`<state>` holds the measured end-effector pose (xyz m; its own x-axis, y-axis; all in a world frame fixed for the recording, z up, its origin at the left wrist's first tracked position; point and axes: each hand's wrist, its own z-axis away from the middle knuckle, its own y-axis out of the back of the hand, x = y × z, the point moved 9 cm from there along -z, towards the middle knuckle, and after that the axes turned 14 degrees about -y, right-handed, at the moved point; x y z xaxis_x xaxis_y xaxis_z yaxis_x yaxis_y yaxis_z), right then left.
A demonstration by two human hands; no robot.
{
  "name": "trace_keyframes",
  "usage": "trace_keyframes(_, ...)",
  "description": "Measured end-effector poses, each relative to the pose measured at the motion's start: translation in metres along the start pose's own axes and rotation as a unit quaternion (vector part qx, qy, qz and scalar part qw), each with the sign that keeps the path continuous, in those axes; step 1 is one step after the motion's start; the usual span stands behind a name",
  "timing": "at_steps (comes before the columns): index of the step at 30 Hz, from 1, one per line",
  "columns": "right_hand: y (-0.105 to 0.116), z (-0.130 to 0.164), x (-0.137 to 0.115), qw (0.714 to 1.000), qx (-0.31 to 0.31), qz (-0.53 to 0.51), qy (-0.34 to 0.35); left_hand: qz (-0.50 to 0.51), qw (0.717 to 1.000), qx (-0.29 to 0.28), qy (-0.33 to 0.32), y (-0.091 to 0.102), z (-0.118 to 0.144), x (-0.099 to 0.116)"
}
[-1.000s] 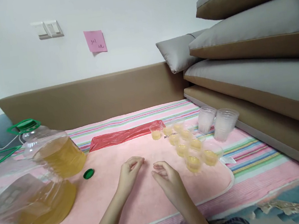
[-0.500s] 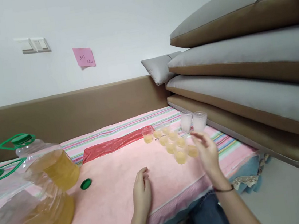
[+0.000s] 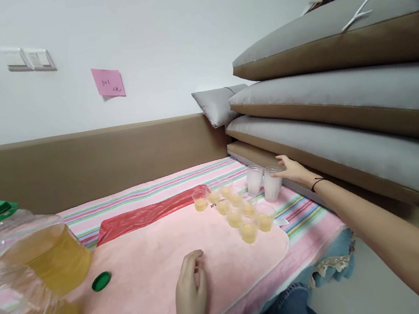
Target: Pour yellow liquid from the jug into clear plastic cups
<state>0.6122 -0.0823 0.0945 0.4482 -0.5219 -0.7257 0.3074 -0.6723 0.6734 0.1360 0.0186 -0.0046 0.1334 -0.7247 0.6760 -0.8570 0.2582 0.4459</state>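
Note:
My right hand (image 3: 292, 170) stretches far out to the right, fingers apart, its fingertips at the rim of the right one of two stacks of clear plastic cups (image 3: 272, 183). The other stack (image 3: 254, 179) stands just left of it. In front of them sit several small cups of yellow liquid (image 3: 235, 210) on a pink towel (image 3: 150, 267). My left hand (image 3: 191, 296) rests flat on the towel near its front edge, holding nothing. A green bottle cap (image 3: 101, 281) lies on the towel to its left.
Two large clear jugs of yellow oil (image 3: 27, 273) with green handles stand at the left. A red plastic bag (image 3: 143, 215) lies across the striped sheet (image 3: 152, 187). Stacked grey-and-brown cushions (image 3: 341, 103) rise on the right. A brown padded rail runs along the wall.
My right hand has moved from the middle of the towel out to the right, past the filled cups, to the stacks of clear cups. My left hand has settled flat on the towel.

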Motion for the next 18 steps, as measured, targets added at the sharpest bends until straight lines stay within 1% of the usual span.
trace_keyframes(5, -0.004, -0.015, 0.007, 0.999, -0.024, 0.036, -0.004, -0.02, 1.0, 0.007, -0.003, -0.001, 0.004, 0.0)
trace_keyframes(8, -0.006, -0.019, 0.004, 0.998, -0.035, 0.045, -0.003, -0.02, 1.0, -0.01, -0.016, -0.006, 0.006, 0.002)
trace_keyframes(12, -0.006, -0.02, -0.004, 0.998, -0.039, 0.054, 0.008, -0.027, 0.999, -0.033, -0.031, -0.01, 0.007, 0.005)
trace_keyframes(18, 0.0, -0.013, -0.01, 0.997, -0.027, 0.071, 0.023, -0.032, 0.999, -0.018, -0.022, -0.006, 0.006, 0.006)
